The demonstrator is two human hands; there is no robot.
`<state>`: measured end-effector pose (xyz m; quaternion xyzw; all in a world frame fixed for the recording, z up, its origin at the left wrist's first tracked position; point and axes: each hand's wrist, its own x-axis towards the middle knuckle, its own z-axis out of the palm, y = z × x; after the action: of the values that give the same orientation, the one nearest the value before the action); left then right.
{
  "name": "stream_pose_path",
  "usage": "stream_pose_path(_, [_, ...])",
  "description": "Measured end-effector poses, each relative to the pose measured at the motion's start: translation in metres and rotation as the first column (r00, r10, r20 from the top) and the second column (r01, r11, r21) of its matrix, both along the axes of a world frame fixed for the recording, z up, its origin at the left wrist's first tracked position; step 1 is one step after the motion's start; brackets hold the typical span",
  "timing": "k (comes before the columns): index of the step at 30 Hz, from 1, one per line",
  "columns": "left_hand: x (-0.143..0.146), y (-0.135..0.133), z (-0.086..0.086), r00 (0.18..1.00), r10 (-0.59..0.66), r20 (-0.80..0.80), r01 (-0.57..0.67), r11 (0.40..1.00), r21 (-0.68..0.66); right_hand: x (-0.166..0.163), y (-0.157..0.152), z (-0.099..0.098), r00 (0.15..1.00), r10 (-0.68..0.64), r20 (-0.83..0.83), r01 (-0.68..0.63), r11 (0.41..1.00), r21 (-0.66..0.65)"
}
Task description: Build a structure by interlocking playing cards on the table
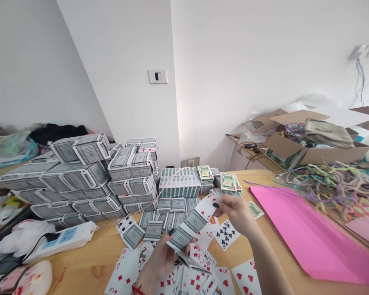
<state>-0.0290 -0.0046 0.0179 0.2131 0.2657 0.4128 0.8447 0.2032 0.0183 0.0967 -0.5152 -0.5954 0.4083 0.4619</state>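
- Head view: the left hand (161, 258), nearest the middle of the scene, grips the near end of a row of playing cards (194, 221), its thumb lying on top.
- The right hand (235, 209), farther and to the right, pinches the far end of the same row between thumb and fingers.
- The row slants between the two hands above the surface (76, 266); patterned grey backs show along it, with a red-diamond face at the far end. Whether the cards are joined, I cannot tell.
- Loose face-up cards (197, 282) lie scattered below and around the left hand, some overlapping.
- A card of clubs (226, 234) lies face up, just left of the right forearm.
- Far left of the hands, blocks of grey-backed cards (76, 176) are piled several layers high.
- Beyond the hands, green-backed decks (229, 181) sit near a green-and-white stack (180, 184).
- On the right lies a bright pink sheet (298, 233), with tangled yarn (326, 184) beyond it.
- At near left rests a white power strip (63, 241).
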Motion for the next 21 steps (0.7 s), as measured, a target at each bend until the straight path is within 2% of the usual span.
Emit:
stream_pose_path(4, [0.0, -0.001, 0.004, 0.999, -0.001, -0.034, -0.001, 0.998, -0.069, -0.002, -0.001, 0.001, 0.999, -0.007, 0.049, 0.008, 1.0, -0.006])
stream_pose_path(9, [0.001, -0.003, 0.007, 0.998, 0.015, -0.066, -0.019, 0.998, -0.059, -0.006, 0.0, 0.0, 0.994, -0.004, 0.109, 0.007, 1.0, -0.023])
stream_pose_path(15, [0.002, -0.002, 0.001, 0.999, -0.013, -0.05, 0.009, 0.996, -0.086, -0.013, 0.002, -0.004, 0.996, 0.047, 0.076, -0.044, 0.998, -0.051])
stream_pose_path(21, [-0.003, 0.0, -0.006, 0.997, -0.071, 0.019, 0.071, 0.996, -0.051, -0.017, 0.002, -0.007, 0.994, 0.072, 0.077, -0.067, 0.996, -0.067])
